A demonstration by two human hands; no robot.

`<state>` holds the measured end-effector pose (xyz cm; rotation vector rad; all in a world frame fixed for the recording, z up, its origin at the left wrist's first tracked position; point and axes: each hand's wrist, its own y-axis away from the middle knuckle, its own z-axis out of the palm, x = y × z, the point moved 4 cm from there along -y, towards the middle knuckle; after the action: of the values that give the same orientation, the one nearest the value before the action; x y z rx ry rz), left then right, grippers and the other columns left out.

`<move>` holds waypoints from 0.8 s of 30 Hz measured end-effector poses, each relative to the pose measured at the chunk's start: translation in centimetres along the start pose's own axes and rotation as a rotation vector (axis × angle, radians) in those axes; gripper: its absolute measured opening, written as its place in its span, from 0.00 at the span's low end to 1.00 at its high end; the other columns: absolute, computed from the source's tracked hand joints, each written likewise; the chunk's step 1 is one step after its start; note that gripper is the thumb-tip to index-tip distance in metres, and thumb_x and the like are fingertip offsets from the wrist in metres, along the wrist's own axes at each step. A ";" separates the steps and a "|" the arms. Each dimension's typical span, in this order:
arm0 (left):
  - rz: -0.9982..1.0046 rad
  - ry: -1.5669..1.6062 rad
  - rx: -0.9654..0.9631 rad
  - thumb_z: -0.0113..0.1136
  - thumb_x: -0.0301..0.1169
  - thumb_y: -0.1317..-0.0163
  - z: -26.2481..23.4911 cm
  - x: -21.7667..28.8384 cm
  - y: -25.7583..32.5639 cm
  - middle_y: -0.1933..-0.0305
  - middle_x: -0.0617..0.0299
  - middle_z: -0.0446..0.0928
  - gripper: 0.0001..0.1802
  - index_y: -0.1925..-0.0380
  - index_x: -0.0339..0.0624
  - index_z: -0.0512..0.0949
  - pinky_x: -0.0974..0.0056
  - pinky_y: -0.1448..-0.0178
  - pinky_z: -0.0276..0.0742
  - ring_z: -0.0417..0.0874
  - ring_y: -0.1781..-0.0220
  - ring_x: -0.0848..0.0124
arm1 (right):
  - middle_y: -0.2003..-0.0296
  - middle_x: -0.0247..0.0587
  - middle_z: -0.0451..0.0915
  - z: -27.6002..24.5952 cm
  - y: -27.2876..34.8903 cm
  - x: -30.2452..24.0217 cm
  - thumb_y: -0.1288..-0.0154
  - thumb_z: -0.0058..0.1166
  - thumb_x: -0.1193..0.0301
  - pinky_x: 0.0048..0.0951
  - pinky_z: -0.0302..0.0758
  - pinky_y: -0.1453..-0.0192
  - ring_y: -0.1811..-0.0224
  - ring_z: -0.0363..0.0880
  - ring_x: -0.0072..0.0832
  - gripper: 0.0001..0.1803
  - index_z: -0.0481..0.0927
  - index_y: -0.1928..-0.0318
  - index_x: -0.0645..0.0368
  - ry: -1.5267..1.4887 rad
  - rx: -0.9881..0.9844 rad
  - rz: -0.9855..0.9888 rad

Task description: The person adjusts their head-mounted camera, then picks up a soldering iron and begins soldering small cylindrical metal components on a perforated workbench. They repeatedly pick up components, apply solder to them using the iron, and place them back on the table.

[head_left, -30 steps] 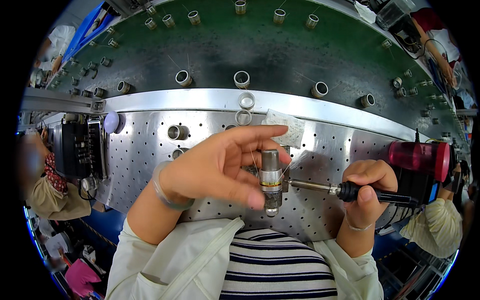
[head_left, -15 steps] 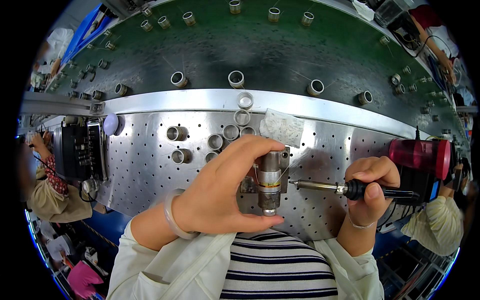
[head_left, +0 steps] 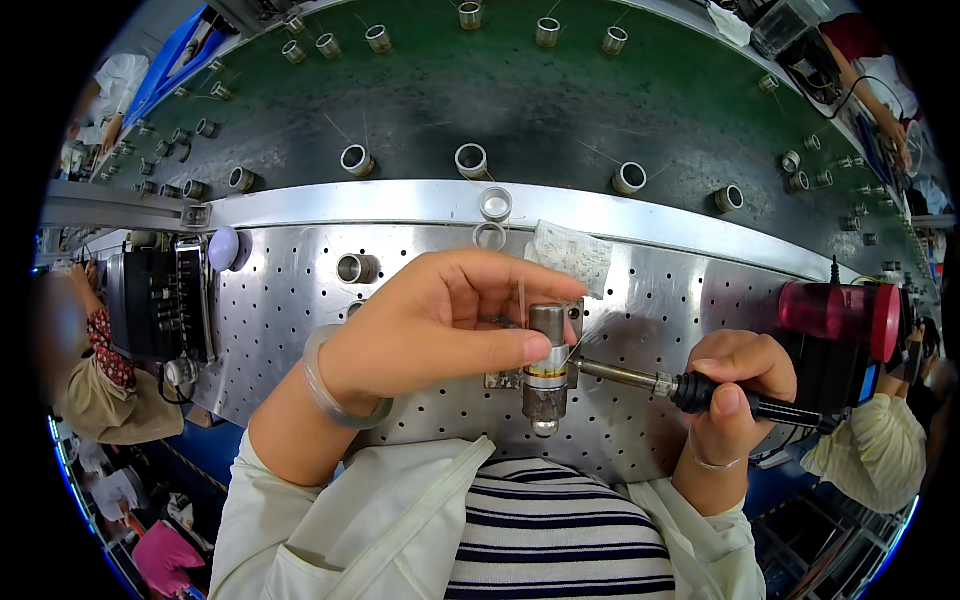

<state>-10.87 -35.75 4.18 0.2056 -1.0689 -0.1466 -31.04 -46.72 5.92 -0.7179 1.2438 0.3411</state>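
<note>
In the middle a metal cylinder [head_left: 547, 321] stands out from a small dark metal plate, with a silvery ring [head_left: 546, 372] around it that carries a yellowish band. My left hand [head_left: 430, 320] is closed about the cylinder's upper part, thumb on its near left side and fingertips reaching behind it. My right hand [head_left: 738, 390] grips a soldering iron [head_left: 630, 377] by its black handle. The iron's tip meets the right side of the ring, and thin smoke rises there. Whether solder or a wire lies under the tip is too small to tell.
Loose metal rings [head_left: 355, 268] lie on the perforated steel bench [head_left: 280, 300], some behind my left hand. A crumpled whitish pad [head_left: 570, 255] sits beyond the cylinder. Further off runs a green conveyor belt [head_left: 540, 100] with several rings. At the right stands a dark red canister [head_left: 840, 310].
My left hand has shifted its grip from spanning the cylinder end to end to its upper part. The soldering iron's tip has moved left onto the ring, and smoke now shows.
</note>
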 end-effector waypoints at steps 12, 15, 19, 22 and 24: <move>0.087 0.020 -0.064 0.61 0.14 0.48 -0.2 -0.6 -0.6 0.49 0.50 0.74 0.19 0.53 0.30 0.77 0.68 0.48 0.76 0.77 0.48 0.66 | 0.79 0.42 0.75 -0.9 0.0 0.5 0.46 0.66 0.68 0.20 0.66 0.81 0.85 0.70 0.21 0.16 0.75 0.70 0.68 -0.133 0.023 0.051; 0.145 -0.014 -0.108 0.60 0.14 0.48 -0.3 -0.3 -0.9 0.48 0.51 0.73 0.17 0.56 0.31 0.79 0.68 0.48 0.76 0.76 0.47 0.66 | 0.80 0.42 0.75 -1.1 -0.4 0.7 0.47 0.66 0.69 0.21 0.67 0.79 0.83 0.72 0.24 0.15 0.75 0.71 0.67 -0.146 -0.046 0.037; 0.170 0.023 -0.175 0.61 0.15 0.46 -0.6 -0.1 -0.4 0.47 0.54 0.73 0.14 0.58 0.36 0.80 0.69 0.48 0.76 0.76 0.46 0.68 | 0.82 0.38 0.69 0.4 -0.8 0.3 0.43 0.62 0.59 0.23 0.60 0.82 0.86 0.64 0.23 0.21 0.71 0.73 0.65 0.114 -0.033 -0.059; 0.183 -0.062 -0.245 0.63 0.19 0.44 -1.1 -0.1 -1.1 0.46 0.57 0.73 0.12 0.59 0.39 0.81 0.70 0.49 0.76 0.75 0.46 0.70 | 0.78 0.39 0.70 1.0 -1.3 0.2 0.40 0.56 0.58 0.23 0.63 0.74 0.79 0.67 0.24 0.19 0.70 0.72 0.64 0.128 -0.117 -0.055; 0.268 -0.169 -0.253 0.66 0.23 0.47 -0.6 1.1 -0.8 0.51 0.60 0.75 0.11 0.61 0.38 0.80 0.70 0.52 0.75 0.75 0.47 0.73 | 0.75 0.40 0.71 0.8 -1.6 0.2 0.39 0.52 0.58 0.24 0.65 0.69 0.74 0.68 0.25 0.19 0.70 0.72 0.63 0.007 -0.298 -0.057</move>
<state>-9.80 -36.72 4.64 -0.1818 -1.2231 -0.0569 -29.44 -47.41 6.29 -1.0080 1.1893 0.4837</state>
